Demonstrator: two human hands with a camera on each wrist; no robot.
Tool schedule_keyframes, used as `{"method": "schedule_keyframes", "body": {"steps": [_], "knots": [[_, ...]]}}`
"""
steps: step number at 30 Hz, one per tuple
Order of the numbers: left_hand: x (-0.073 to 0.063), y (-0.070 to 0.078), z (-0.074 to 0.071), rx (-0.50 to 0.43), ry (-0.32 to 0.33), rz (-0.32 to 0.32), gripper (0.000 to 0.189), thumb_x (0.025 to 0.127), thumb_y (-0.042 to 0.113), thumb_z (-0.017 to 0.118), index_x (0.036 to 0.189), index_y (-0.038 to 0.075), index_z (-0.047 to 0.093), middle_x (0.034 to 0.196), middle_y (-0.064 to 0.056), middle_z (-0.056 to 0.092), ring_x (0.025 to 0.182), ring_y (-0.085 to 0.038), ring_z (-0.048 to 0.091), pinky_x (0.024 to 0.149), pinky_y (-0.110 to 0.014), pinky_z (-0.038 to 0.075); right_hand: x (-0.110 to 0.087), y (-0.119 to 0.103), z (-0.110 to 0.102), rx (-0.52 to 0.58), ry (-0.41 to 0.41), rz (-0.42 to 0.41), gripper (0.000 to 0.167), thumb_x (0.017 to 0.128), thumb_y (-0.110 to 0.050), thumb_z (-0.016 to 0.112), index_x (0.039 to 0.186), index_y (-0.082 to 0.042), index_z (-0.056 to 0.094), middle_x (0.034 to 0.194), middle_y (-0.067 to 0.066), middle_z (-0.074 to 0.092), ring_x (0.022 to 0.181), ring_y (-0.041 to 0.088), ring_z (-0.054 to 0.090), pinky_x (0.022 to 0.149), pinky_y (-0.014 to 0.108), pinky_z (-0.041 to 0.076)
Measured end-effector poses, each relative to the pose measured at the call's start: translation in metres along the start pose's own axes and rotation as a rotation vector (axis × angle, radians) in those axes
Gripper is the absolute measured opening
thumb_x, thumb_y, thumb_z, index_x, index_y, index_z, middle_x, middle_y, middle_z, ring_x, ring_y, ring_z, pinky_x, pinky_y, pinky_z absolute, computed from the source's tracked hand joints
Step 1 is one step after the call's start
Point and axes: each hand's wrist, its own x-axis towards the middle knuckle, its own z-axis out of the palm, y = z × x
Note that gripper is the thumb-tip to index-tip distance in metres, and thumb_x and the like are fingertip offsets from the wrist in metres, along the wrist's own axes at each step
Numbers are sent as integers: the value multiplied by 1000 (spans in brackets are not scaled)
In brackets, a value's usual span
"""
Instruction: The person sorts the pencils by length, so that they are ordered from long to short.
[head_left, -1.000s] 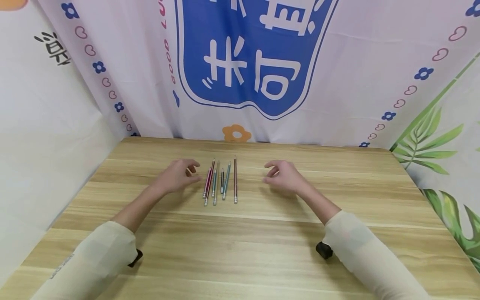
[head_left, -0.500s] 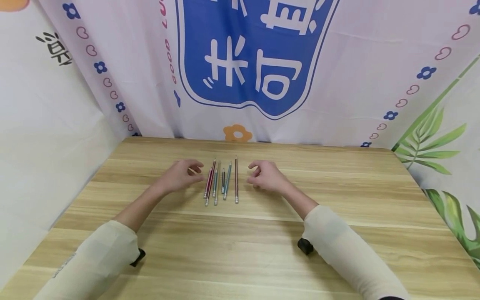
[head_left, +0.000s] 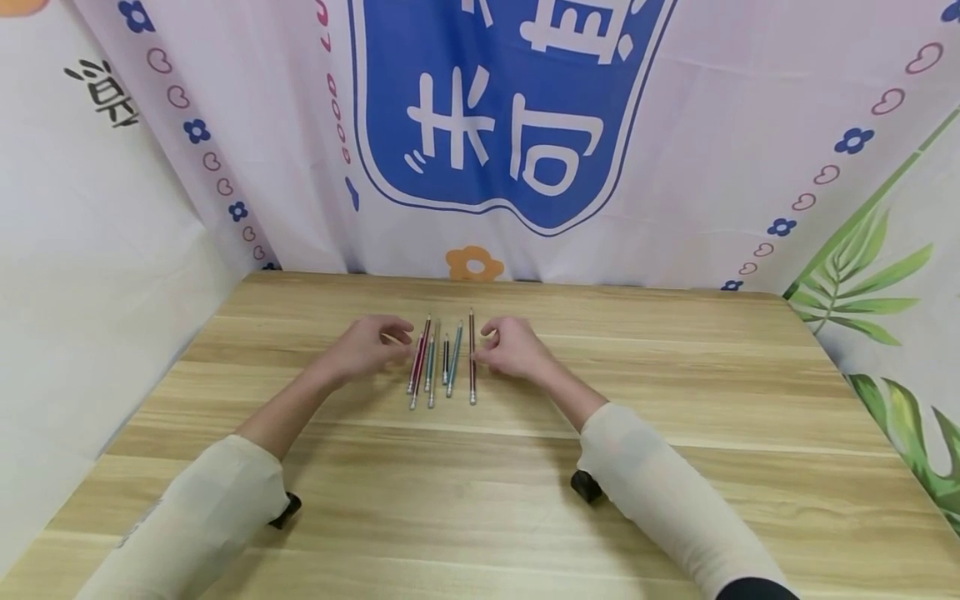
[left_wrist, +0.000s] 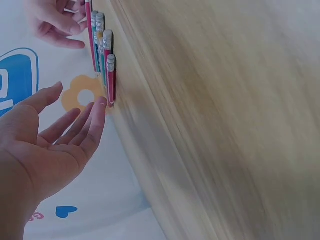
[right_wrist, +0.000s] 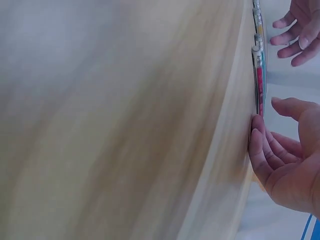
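Several pencils with metal ferrules and eraser ends lie side by side on the wooden table, erasers towards me. A maroon pencil (head_left: 472, 379) forms the right edge of the group. Beside it is my right hand (head_left: 513, 347), fingers loosely bent; in the right wrist view its fingertips reach a red pencil (right_wrist: 259, 85), and contact is hard to tell. At the group's left edge, close to the dark red pencils (head_left: 417, 367), my left hand (head_left: 369, 346) hovers with relaxed fingers and holds nothing. Between lie teal pencils (head_left: 454, 358) and a short black pencil (head_left: 446, 358).
The wood-grain table (head_left: 480, 500) spreads around the pencils. Behind it hangs a printed curtain (head_left: 300, 167) with a blue emblem. A white sheet (head_left: 75, 292) borders the left side, and a leaf-patterned sheet (head_left: 885, 250) the right.
My right hand has moved left, from well apart to right beside the maroon pencil. My left hand has shifted slightly right towards the group. The pencils lie as before.
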Motion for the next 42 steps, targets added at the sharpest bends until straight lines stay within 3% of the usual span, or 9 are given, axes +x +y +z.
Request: {"method": "schedule_keyframes", "body": {"steps": [7, 15, 20, 22, 26, 29, 37, 42], "knots": [[5, 5, 5, -39, 9, -29, 50, 98, 6, 68, 139, -16, 51, 123, -30, 64, 106, -40, 67, 86, -44, 65, 7, -6, 6, -78, 20, 2, 48, 90, -16, 82, 128, 8, 64, 96, 15, 77, 71, 16, 70, 65, 25, 62], [10, 5, 10, -67, 36, -79, 48, 96, 2, 70, 137, -15, 52, 122, -29, 65, 103, -37, 68, 86, -43, 64, 10, -10, 12, -98, 41, 73, 48, 87, -15, 85, 126, 4, 66, 102, 14, 75, 82, 19, 70, 73, 27, 62], [10, 5, 11, -69, 38, -90, 47, 97, 3, 69, 138, -14, 53, 123, -28, 65, 104, -36, 68, 87, -42, 64, 10, -13, 13, -108, 62, 119, 48, 84, -15, 87, 125, 3, 68, 98, 12, 75, 76, 18, 68, 70, 27, 61], [11, 5, 11, -73, 39, -94, 47, 98, 4, 68, 138, -14, 53, 124, -28, 64, 105, -36, 68, 87, -42, 64, 10, -15, 14, -103, 72, 145, 42, 83, -14, 87, 117, 2, 70, 91, 10, 73, 70, 16, 66, 64, 25, 59], [11, 7, 11, -89, 42, -103, 47, 98, 4, 68, 139, -13, 52, 125, -28, 63, 106, -37, 68, 89, -44, 63, 11, -17, 14, -102, 83, 211, 19, 82, -10, 85, 89, -1, 70, 74, 5, 65, 57, 13, 57, 48, 21, 50], [11, 8, 12, -94, 45, -103, 47, 98, 4, 68, 139, -13, 52, 125, -28, 63, 106, -37, 67, 89, -44, 63, 11, -19, 14, -113, 83, 251, 20, 82, -8, 82, 75, -5, 64, 65, 3, 61, 51, 12, 52, 42, 20, 44], [13, 8, 15, -81, 66, -99, 44, 96, 1, 69, 135, -15, 55, 115, -26, 65, 96, -35, 68, 85, -39, 64, 11, -21, 15, -158, 111, 250, 30, 84, -7, 81, 64, -8, 59, 56, 1, 56, 46, 11, 50, 40, 20, 42], [15, 10, 16, -63, 73, -72, 44, 94, -2, 70, 133, -17, 55, 111, -27, 66, 92, -35, 69, 82, -41, 65, 12, -22, 14, -158, 128, 269, 28, 82, -6, 82, 64, -6, 60, 53, 1, 55, 45, 13, 51, 38, 20, 42]]}}
